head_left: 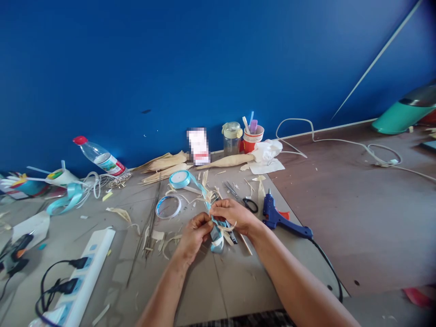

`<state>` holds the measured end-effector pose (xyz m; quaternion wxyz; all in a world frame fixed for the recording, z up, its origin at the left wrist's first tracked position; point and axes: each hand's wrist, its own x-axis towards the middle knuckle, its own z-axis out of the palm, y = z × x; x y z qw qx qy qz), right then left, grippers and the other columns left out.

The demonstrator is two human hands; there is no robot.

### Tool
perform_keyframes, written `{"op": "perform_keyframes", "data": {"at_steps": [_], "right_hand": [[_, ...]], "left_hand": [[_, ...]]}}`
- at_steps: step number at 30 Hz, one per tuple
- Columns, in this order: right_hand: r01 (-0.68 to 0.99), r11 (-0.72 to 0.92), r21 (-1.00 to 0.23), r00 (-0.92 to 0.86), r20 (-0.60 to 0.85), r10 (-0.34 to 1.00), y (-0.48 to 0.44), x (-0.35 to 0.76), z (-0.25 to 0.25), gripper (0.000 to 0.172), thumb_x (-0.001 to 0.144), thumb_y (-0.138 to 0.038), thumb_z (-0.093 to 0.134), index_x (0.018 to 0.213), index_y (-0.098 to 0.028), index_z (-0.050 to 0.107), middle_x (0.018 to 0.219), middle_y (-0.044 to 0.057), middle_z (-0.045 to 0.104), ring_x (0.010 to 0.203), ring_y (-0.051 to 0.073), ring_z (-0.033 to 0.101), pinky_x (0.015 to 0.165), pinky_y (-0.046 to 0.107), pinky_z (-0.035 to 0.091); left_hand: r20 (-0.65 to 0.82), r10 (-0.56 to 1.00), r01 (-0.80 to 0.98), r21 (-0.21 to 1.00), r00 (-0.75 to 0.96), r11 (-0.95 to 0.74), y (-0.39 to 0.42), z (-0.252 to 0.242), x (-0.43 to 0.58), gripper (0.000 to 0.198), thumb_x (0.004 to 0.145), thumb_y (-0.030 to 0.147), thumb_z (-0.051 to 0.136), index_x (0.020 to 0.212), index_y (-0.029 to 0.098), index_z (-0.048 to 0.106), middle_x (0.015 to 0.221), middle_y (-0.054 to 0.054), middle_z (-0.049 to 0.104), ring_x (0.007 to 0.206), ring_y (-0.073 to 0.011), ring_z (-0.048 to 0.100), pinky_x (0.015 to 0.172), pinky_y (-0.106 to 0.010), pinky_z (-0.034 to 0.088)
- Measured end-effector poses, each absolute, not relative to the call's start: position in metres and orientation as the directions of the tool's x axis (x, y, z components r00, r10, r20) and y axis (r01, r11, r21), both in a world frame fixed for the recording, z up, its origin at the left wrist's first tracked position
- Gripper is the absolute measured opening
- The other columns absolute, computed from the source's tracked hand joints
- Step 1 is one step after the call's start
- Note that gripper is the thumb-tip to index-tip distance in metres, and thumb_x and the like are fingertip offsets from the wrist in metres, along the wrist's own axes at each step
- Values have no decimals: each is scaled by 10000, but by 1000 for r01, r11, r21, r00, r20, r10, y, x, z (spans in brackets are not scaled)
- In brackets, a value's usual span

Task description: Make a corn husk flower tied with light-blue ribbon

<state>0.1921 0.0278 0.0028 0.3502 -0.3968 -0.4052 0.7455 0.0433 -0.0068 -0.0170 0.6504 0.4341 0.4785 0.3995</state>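
Both hands meet at a light blue ribbon (217,245) near the middle of the table. My left hand (196,230) pinches the ribbon from the left with thumb and forefinger. From the other side my right hand (232,213) closes its fingers on the same ribbon, beside some pale dried husk strips. What lies between the fingertips is partly hidden. A ribbon spool (180,179) lies just beyond, its blue ribbon running toward my hands. Scissors (242,198) with black handles rest beyond my right hand. A blue glue gun (281,218) lies to its right.
A white power strip (86,272) with plugs runs along the left front. Tape roll (168,207), thin wires (150,218) and husk scraps lie around. A tilted water bottle (105,159), clear jar (232,138) and paper cups (252,138) stand at the blue wall. A white cable (340,141) crosses the right.
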Motion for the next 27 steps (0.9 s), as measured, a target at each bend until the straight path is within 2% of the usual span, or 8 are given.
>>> {"op": "perform_keyframes", "data": {"at_steps": [4, 8, 12, 16, 20, 27], "right_hand": [[-176, -426, -887, -420, -324, 848, 28, 190, 1, 209, 596, -302, 669, 545, -128, 565, 420, -63, 429, 413, 41, 332, 439, 216, 216], [-199, -442, -875, -396, -341, 853, 28, 189, 0, 271, 565, -347, 729, 537, -128, 574, 419, -62, 436, 414, 41, 332, 437, 213, 221], [-265, -410, -873, -370, -300, 879, 28, 192, -1, 331, 623, -438, 704, 617, -114, 640, 551, -9, 555, 475, 52, 399, 465, 208, 272], [-376, -416, -828, -356, -285, 890, 31, 195, -1, 330, 657, -419, 702, 794, -119, 685, 690, 14, 603, 526, 63, 453, 491, 205, 332], [-498, -481, -721, -380, -317, 869, 31, 195, 3, 254, 716, -337, 665, 879, -142, 663, 689, 15, 610, 543, 94, 528, 528, 226, 406], [-583, -529, -617, -402, -347, 848, 30, 189, 1, 129, 772, -226, 581, 847, -134, 631, 687, 28, 619, 594, 120, 581, 586, 259, 468]], "left_hand": [[-261, 938, -44, 960, 227, 277, -6, -13, 45, 310, 665, 350, 684, 564, 146, 474, 488, 61, 358, 434, -41, 289, 439, -211, 185], [-261, 943, -63, 958, 205, 279, -5, -12, 44, 314, 642, 352, 702, 559, 143, 484, 486, 56, 377, 425, -39, 294, 434, -209, 186], [-308, 935, -223, 913, 177, 342, -4, -11, 42, 295, 643, 332, 713, 594, 144, 490, 518, 54, 410, 423, -34, 303, 432, -200, 198], [-336, 928, -344, 862, 162, 373, -3, -11, 42, 298, 632, 313, 731, 614, 148, 483, 505, 63, 421, 405, -32, 307, 424, -193, 220], [-278, 947, -429, 844, 162, 322, -1, -13, 43, 255, 681, 280, 708, 634, 143, 498, 552, 41, 503, 438, -35, 381, 443, -179, 267], [-272, 952, -562, 770, 141, 303, 3, -11, 37, 221, 692, 256, 708, 662, 139, 523, 586, 34, 557, 441, -32, 424, 489, -186, 361]]}}
